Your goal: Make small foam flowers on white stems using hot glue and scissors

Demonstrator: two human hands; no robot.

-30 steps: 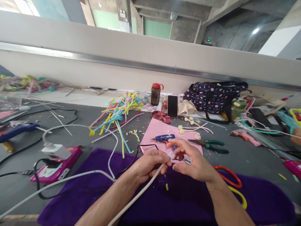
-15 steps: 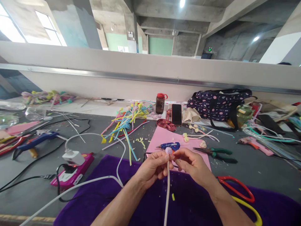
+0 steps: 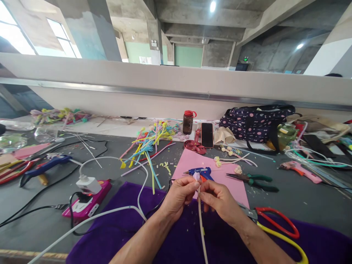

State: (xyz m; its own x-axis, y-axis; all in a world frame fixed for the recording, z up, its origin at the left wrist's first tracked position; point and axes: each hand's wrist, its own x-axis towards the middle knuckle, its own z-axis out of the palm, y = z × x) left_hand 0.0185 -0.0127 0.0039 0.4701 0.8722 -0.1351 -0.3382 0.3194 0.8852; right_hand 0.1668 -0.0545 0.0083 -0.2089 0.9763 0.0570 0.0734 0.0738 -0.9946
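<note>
Between my hands is a long off-white cord-like stem (image 3: 201, 223) topped by a small lilac bud (image 3: 196, 176). My left hand (image 3: 180, 192) is closed, pinching it just under the bud. With thumb and fingertips together, my right hand (image 3: 216, 198) grips the stem slightly lower, and the rest hangs down over a dark purple cloth (image 3: 110, 223). Just behind the bud, a blue glue gun (image 3: 202, 171) lies on a pink sheet (image 3: 187, 159). Scissors (image 3: 279, 220) with one red and one yellow handle lie by my right forearm, their blades partly hidden.
Green-handled pliers (image 3: 260, 180) lie right of the sheet. Colourful fuzzy stems (image 3: 150, 141) are heaped behind. A bottle (image 3: 188, 123), a phone (image 3: 207, 135) and a patterned bag (image 3: 253, 126) stand at the back. Leftward are a pink power strip (image 3: 90, 203) and a white cable (image 3: 90, 216).
My right hand has come down from beside the bud and closed on the stem below it. The stem's lower end has swung right. The view has shifted slightly.
</note>
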